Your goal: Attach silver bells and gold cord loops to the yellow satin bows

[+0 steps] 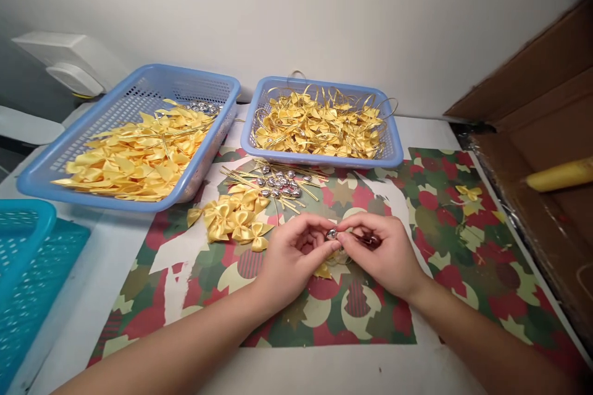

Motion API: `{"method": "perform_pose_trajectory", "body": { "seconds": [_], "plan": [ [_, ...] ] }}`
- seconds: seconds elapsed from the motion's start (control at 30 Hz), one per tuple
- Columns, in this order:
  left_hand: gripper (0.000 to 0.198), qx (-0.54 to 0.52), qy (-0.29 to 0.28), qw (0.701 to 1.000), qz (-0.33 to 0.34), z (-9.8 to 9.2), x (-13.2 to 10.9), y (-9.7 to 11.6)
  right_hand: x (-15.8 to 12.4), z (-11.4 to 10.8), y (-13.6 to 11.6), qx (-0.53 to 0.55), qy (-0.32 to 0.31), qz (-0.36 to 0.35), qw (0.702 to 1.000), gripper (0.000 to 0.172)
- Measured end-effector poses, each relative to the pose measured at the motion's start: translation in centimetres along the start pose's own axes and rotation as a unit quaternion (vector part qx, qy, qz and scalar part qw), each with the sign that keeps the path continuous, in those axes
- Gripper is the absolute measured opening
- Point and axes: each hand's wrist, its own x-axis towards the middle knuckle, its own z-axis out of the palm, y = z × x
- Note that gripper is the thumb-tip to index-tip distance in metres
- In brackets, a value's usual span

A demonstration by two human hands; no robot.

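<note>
My left hand (296,253) and my right hand (377,250) meet over the patterned paper, fingertips pinched together. Between them is a small silver jingle bell (332,234), gripped by both thumbs and forefingers. A dark, shiny thin object (368,237) lies in the curl of my right fingers; its kind cannot be made out. Under the hands, a yellow ribbon bow (323,271) shows in part, with a loop of thin gold cord beside it. Loose yellow bows (238,216) lie left of my left hand. Beyond them are several silver bells (280,184) and gold ties (236,176).
A blue basket (34,182) at the left holds yellow bows, gold ties and silver bells. Another blue basket (319,162) at the back holds bows with gold loops. Teal baskets (69,247) stand at the left edge, a cardboard box (532,92) at the right.
</note>
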Motion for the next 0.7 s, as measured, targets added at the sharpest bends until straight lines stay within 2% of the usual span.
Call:
{"method": "perform_pose_trajectory", "body": {
  "seconds": [0.17,0.3,0.53,0.7],
  "plan": [
    [0.012,0.059,0.004,0.998,0.033,0.05,-0.02,-0.07,0.02,-0.32,-0.36,-0.082,-0.014,-0.052,0.995,0.008],
    [0.010,0.078,0.004,0.996,0.040,0.02,-0.04,-0.16,-0.01,-0.26,-0.67,-0.118,-0.013,-0.058,0.991,0.010],
    [0.010,0.075,0.010,0.997,0.020,-0.02,-0.10,-0.15,0.06,0.08,-0.77,-0.134,-0.015,-0.018,0.991,0.009],
    [0.017,0.010,0.002,1.000,-0.014,-0.14,0.08,-0.06,0.26,-0.28,-0.90,-0.075,-0.043,0.050,0.995,0.010]
  ]
}}
